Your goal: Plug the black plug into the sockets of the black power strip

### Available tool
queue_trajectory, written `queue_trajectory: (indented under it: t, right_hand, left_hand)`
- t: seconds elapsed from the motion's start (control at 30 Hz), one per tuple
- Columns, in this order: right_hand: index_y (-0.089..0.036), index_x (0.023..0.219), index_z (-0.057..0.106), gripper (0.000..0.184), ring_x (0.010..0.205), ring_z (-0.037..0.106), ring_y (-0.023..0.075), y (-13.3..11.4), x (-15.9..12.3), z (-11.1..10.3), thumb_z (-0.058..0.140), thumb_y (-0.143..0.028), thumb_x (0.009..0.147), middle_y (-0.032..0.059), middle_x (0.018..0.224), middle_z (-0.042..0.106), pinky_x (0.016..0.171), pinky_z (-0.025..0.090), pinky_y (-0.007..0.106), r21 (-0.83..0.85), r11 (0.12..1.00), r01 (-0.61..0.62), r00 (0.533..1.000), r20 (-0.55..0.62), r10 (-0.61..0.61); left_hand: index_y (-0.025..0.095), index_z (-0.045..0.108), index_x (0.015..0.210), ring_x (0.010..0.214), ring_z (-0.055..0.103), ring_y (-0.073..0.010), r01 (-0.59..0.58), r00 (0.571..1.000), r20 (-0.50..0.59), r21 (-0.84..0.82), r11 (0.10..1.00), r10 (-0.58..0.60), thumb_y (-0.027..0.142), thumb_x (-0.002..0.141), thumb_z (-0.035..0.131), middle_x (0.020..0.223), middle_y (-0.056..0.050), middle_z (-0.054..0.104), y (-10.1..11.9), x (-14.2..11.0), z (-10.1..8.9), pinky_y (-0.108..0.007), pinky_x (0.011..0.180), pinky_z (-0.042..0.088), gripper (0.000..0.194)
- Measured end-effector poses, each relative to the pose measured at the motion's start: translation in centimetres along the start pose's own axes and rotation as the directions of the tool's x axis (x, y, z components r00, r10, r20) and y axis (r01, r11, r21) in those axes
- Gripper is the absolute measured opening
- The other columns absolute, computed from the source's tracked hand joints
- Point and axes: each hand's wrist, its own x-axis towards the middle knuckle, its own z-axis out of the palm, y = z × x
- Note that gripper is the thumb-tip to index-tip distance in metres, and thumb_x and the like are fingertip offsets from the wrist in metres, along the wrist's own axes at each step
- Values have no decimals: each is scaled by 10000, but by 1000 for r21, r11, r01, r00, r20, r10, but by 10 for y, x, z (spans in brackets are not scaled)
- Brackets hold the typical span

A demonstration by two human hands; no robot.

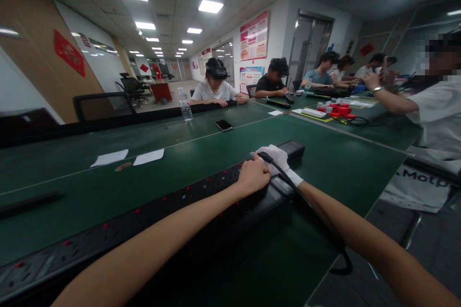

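A long black power strip (194,192) with red switches runs diagonally across the green table. Over its far right part, my right hand (275,156) wears a white glove and is closed around the plug end of a black cable (284,175). My bare left hand (253,176) is pressed against the gloved one, its fingers curled in; what they grip is hidden. The cable passes over my right wrist and loops down past the table edge. A second black strip (277,189) lies alongside, nearer to me and partly under my arms.
Paper slips (148,157), a phone (224,125) and a water bottle (185,105) are across the green table (342,172). Red and white plug parts (338,109) lie at the back right. Several people sit around, one close on the right (432,105).
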Motion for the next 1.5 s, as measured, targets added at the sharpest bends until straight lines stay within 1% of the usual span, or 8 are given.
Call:
queue_trajectory:
  t: [0.2, 0.37, 0.47, 0.57, 0.63, 0.77, 0.97, 1.5]
  right_hand:
    - [-167, 854, 577, 284, 673, 532, 109, -5, -2, -4, 446, -418, 882, 8, 802, 583, 649, 448, 289, -20, 1000, 7, 999, -36, -8]
    - [-203, 817, 608, 334, 634, 517, 131, -6, -3, -7, 381, -437, 885, 12, 675, 556, 580, 365, 251, 17, 999, 46, 995, -90, -44]
    - [-225, 815, 615, 331, 638, 527, 147, -5, -3, -6, 376, -445, 875, 18, 662, 559, 572, 348, 249, 43, 998, 51, 993, -107, -46]
    - [-233, 811, 610, 322, 642, 532, 150, -3, -3, -6, 374, -443, 873, 19, 674, 571, 585, 359, 248, 61, 997, 54, 994, -102, -48]
    - [-238, 821, 604, 309, 663, 539, 150, -2, -3, -7, 374, -438, 875, 19, 701, 585, 608, 377, 248, 70, 995, 66, 995, -82, -60]
    - [-235, 845, 592, 284, 713, 550, 156, 0, -2, -10, 387, -429, 874, 28, 767, 605, 656, 403, 258, 83, 992, 92, 996, -28, -90]
    - [-228, 860, 583, 274, 700, 547, 153, 4, -2, -11, 396, -427, 871, 28, 767, 598, 653, 416, 263, 111, 989, 94, 995, 18, -96]
    - [-227, 863, 587, 283, 725, 573, 174, 0, -2, -16, 396, -436, 874, 42, 794, 613, 665, 445, 287, 164, 985, 53, 997, 41, -60]
  left_hand:
    - [166, 610, 923, 858, 583, -176, -47, 998, -33, 58, 997, 49, 402, 881, 432, 902, -50, 623, -7, -8, -8, -364, 771, 456, 299]
    - [209, 623, 767, 860, 575, -198, -128, 989, -62, 124, 984, 136, 489, 852, 409, 824, -44, 625, -25, -31, -21, -319, 773, 427, 362]
    - [195, 567, 891, 991, 516, -222, -116, 984, -112, 162, 980, 135, 509, 818, 456, 982, -67, 583, -40, -41, -28, -338, 865, 382, 341]
    - [138, 475, 1049, 1075, 461, -287, -15, 985, -169, 170, 985, 44, 591, 787, 432, 1120, -143, 507, -51, -42, -26, -422, 901, 350, 525]
    - [121, 440, 1098, 1039, 496, -293, 27, 988, -154, 145, 989, -5, 641, 781, 378, 1112, -156, 517, -56, -39, -20, -424, 854, 386, 612]
    - [149, 426, 1135, 941, 574, -268, 31, 997, -71, 79, 996, -25, 672, 774, 331, 1052, -118, 577, -61, -33, -9, -373, 741, 450, 642]
    - [152, 404, 1159, 1009, 553, -294, 23, 1000, -12, 41, 999, -22, 640, 701, 476, 1123, -135, 553, -64, -32, -8, -388, 780, 451, 673]
    - [133, 395, 1177, 992, 557, -298, 16, 1000, 5, -4, 1000, -16, 627, 718, 449, 1132, -136, 543, -62, -32, -12, -403, 803, 444, 676]
